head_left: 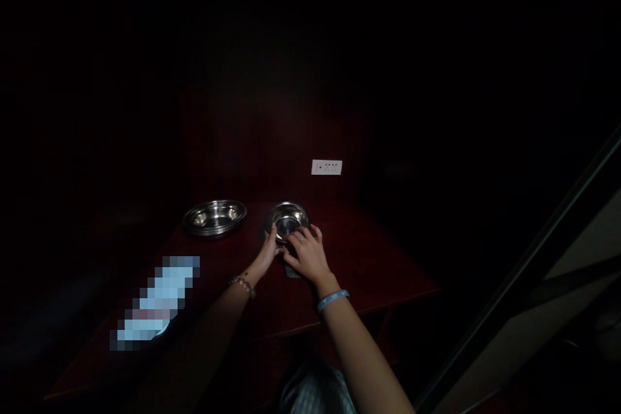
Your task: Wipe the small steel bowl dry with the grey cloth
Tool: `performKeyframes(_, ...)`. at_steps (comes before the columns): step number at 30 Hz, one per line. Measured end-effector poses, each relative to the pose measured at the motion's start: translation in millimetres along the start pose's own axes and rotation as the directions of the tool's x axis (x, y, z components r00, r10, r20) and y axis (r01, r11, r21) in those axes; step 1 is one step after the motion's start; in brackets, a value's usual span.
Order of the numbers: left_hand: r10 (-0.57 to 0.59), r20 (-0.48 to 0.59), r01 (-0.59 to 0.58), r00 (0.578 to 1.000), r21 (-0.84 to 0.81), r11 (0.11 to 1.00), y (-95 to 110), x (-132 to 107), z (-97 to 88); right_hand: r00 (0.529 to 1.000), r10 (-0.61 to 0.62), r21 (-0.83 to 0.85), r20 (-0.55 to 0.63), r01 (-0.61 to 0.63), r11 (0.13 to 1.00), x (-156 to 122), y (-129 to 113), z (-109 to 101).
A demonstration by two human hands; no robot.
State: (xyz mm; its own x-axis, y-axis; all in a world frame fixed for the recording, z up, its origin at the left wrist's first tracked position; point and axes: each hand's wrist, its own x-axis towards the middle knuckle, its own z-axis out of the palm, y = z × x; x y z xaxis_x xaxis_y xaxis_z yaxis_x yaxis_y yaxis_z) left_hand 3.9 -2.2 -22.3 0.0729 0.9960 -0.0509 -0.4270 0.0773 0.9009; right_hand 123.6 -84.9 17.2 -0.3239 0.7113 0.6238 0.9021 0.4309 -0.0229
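Note:
A small round steel bowl stands on the dark red table, its hollow side facing up toward me. My left hand grips its near left rim, the thumb laid over the edge and the other fingers mostly hidden beneath. Curled over the near right rim is my right hand, closed on the bowl with its thumb toward my left hand. Below the bowl, partly covered by my right hand, lies a grey textured piece whose kind I cannot make out.
Wider steel dishes, seemingly stacked, sit to the left on the table. A blurred-out light blue item lies nearer on the left. A white socket plate is on the back panel. Most surroundings are dark.

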Motion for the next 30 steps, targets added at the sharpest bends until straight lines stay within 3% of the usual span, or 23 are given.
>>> performKeyframes(4, 0.02, 0.021, -0.021, 1.0, 0.063, 0.998, 5.0, -4.1, -0.6, 1.0, -0.016, -0.038, 0.022, 0.017, 0.999, 1.1, 3.0, 1.7)
performKeyframes(9, 0.048, 0.079, -0.061, 0.996, 0.173, 0.983, 10.5, -12.7, 4.2, 0.998, 0.068, -0.048, 0.005, -0.068, 0.997, -1.6, 5.4, 2.2)
performKeyframes(13, 0.083, 0.282, -0.172, 0.956, 0.307, 0.936, 11.5, -22.2, 3.9, 0.962, 0.234, 0.064, -0.143, -0.227, 0.972, -2.7, 13.9, -1.8)
performKeyframes(15, 0.142, 0.41, -0.315, 0.901, 0.394, 0.863, 11.2, -28.2, 2.4, 0.92, 0.328, 0.102, -0.213, -0.313, 0.944, 1.0, 27.0, -8.8)
performKeyframes(17, 0.163, 0.588, -0.514, 0.792, 0.498, 0.699, 11.0, -34.0, 1.7, 0.892, 0.388, 0.093, -0.233, -0.376, 0.922, 7.0, 47.8, -20.3)
performKeyframes(20, 0.098, 0.799, -0.76, 0.593, 0.515, 0.396, 9.8, -39.3, 4.4, 0.907, 0.402, -0.015, -0.122, -0.407, 0.913, 14.9, 88.2, -41.5)
performKeyframes(22, 0.056, 0.858, -0.836, 0.511, 0.482, 0.262, 6.3, -39.9, 7.9, 0.909, 0.416, -0.126, -0.004, -0.413, 0.902, 16.5, 115.1, -52.2)
performKeyframes(26, 0.015, 0.886, -0.879, 0.463, 0.457, 0.137, -7.4, -36.8, 12.2, 0.813, 0.576, -0.282, 0.089, -0.534, 0.797, 11.2, 156.8, -53.9)
performKeyframes(28, 0.017, 0.887, -0.882, 0.462, 0.457, 0.12, -14.5, -35.1, 12.2, 0.738, 0.664, -0.345, 0.119, -0.596, 0.725, 7.6, 171.0, -47.0)
performKeyframes(30, 0.012, 0.877, -0.873, 0.48, 0.476, 0.102, -20.2, -33.9, 11.6, 0.695, 0.706, -0.385, 0.134, -0.62, 0.684, 5.4, 181.4, -38.2)
